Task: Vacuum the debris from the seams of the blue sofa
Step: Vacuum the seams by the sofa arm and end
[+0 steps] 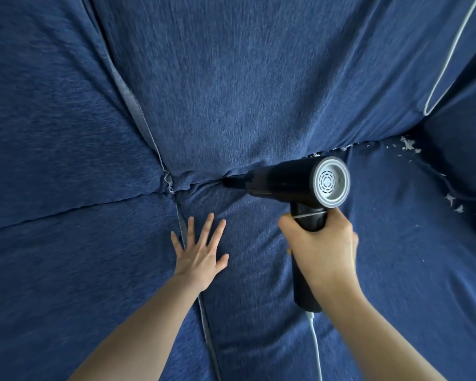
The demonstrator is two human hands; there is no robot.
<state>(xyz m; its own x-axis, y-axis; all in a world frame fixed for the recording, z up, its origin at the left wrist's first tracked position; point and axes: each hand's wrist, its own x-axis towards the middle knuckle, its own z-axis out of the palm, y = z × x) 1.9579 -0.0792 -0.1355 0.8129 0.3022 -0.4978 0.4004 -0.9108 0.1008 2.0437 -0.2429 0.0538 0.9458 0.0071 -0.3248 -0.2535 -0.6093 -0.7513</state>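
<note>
Everywhere you look there is blue sofa: woven, slightly heathered upholstery fills the view, and nothing of the room beyond it shows. At the left, a seat cushion meets a back cushion along a crease, and a pale-edged seam runs down between the cushions to the point where four panels join. Your left hand lies flat on the seat just right of that seam, fingers spread and straight, holding nothing. Further right, your right hand is wrapped round the grip of a black handheld vacuum, fingers curled tightly on it. Its narrow nozzle is pushed into the crease between seat and backrest, and the grey vented rear cap faces you. A white cable trails from the bottom of the handle. No brand, label or writing can be read on the vacuum. At the far right, white debris lies scattered along the seam and in the corner, beside a cushion edged with white piping.
</note>
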